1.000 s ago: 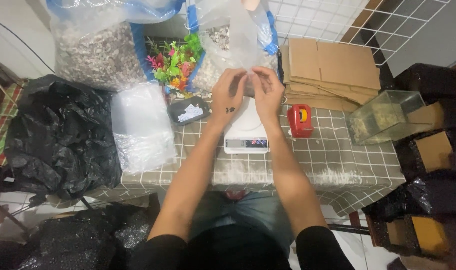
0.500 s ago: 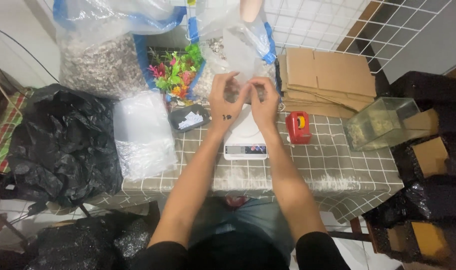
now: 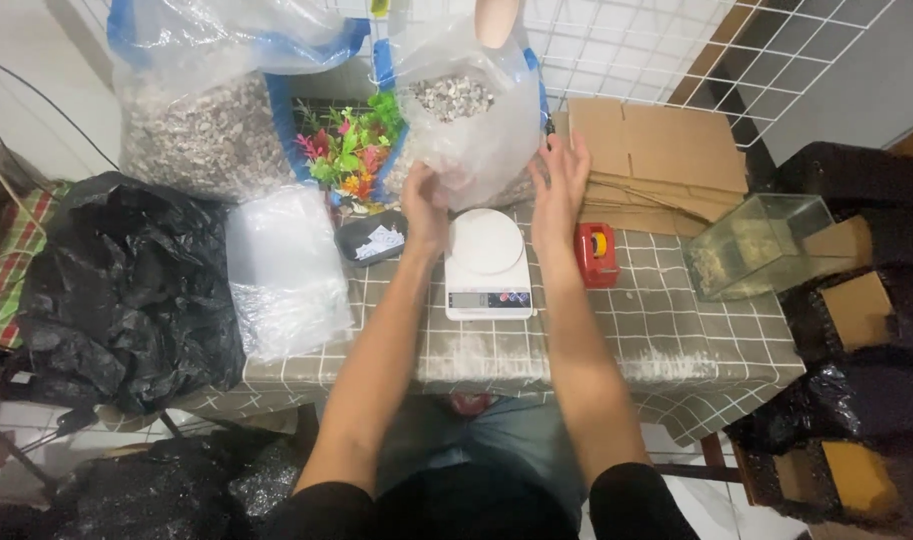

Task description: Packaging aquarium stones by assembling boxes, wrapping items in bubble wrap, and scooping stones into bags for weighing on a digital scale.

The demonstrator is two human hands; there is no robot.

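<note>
Both hands reach past the white kitchen scale to a clear plastic bag of pale gravel. Left hand grips the bag's lower left side, fingers closed on the film. Right hand lies open against its right side, fingers spread, touching rather than clamping. Just beyond and between the hands, the bag stands upright, bulging and crinkled, its grey-white stones heaped near the top.

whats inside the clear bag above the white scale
The clear bag holds small grey-white gravel-like pieces, heaped near the top. The left hand and crinkled plastic hide the lower part, so how far it is filled can't be seen.
</note>
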